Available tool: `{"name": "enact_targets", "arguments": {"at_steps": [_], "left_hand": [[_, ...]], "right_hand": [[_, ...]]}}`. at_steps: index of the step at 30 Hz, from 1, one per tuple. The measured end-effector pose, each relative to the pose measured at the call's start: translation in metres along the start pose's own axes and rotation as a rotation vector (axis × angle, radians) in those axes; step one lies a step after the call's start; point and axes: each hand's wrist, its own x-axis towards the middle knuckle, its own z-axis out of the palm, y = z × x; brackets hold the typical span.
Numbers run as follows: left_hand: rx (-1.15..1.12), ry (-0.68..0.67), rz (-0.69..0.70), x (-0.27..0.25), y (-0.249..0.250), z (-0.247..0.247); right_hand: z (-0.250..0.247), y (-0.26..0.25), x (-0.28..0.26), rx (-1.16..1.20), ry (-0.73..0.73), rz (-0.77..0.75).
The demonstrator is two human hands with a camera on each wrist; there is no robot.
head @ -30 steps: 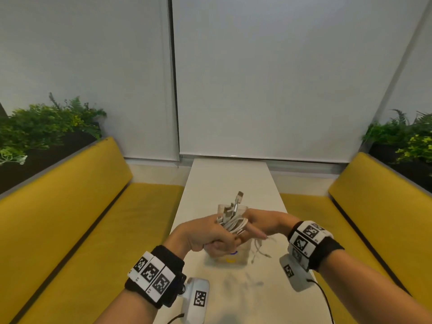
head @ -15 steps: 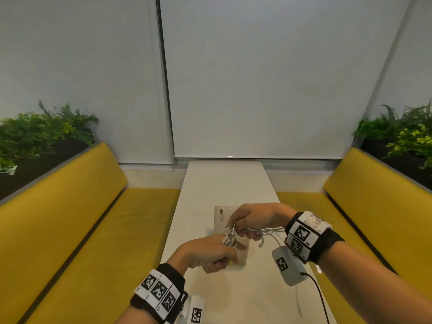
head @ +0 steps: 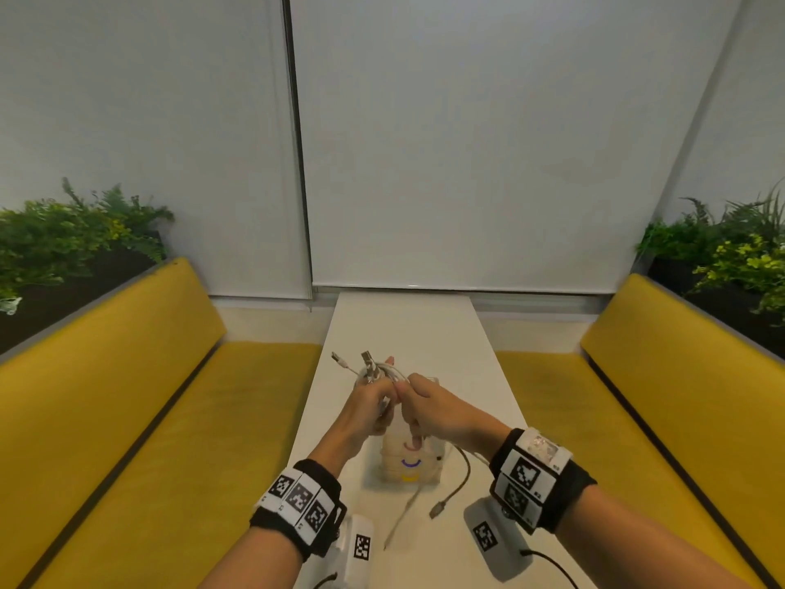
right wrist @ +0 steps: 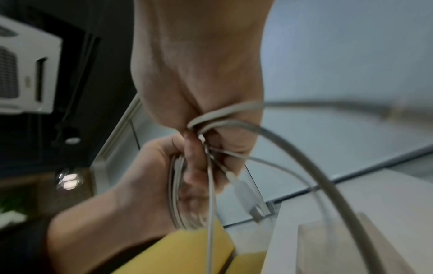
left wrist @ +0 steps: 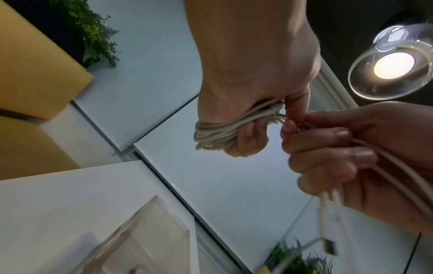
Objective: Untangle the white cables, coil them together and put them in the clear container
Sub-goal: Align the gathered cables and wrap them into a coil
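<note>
The white cables (head: 379,371) are a coil wound round my left hand (head: 375,402), with plugs sticking up past the fingers. In the left wrist view the coil (left wrist: 218,136) sits in the curled fingers of the left hand (left wrist: 248,140). My right hand (head: 418,408) touches the left and pinches loose strands; the wrist view shows the right hand (right wrist: 201,133) gripping strands (right wrist: 218,115) next to the coil. Two loose ends (head: 451,495) hang down to the table. The clear container (head: 410,465) stands directly under both hands, partly hidden by them.
The narrow white table (head: 408,329) runs away from me between two yellow benches (head: 127,397). Wrist camera units hang close over the near table edge. Planters with green plants (head: 72,235) stand behind both benches. A pendant lamp (left wrist: 393,64) hangs overhead.
My left hand has risen with the coil from beside the container and met the right hand above it. The strands stretched between the hands are now gathered, and loose ends dangle to the table.
</note>
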Motion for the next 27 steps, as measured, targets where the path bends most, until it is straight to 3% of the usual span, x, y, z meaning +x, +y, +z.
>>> {"name": "enact_targets", "arguments": {"at_steps": [4, 7, 10, 15, 18, 22, 27], "left_hand": [[-0.181, -0.008, 0.084, 0.008, -0.002, 0.004], [-0.341, 0.079, 0.142, 0.010, 0.003, 0.008], [-0.274, 0.197, 0.149, 0.018, 0.005, 0.013], [-0.241, 0.180, 0.189, 0.023, -0.002, 0.018], [-0.260, 0.236, 0.200, 0.024, -0.004, 0.017], [-0.274, 0.284, 0.216, 0.032, -0.003, 0.018], [-0.323, 0.151, 0.306, 0.032, 0.001, 0.016]], "right_hand": [[0.008, -0.004, 0.002, -0.038, 0.096, -0.144], [0.015, -0.004, 0.000, -0.101, 0.097, -0.202], [0.030, 0.004, 0.000, -0.194, 0.144, -0.222], [0.039, 0.015, 0.000, -0.345, 0.203, -0.235], [0.042, 0.024, -0.003, -0.408, 0.196, -0.222], [0.050, 0.033, -0.006, -0.298, 0.153, -0.255], [0.047, 0.037, -0.007, -0.123, 0.064, -0.302]]}}
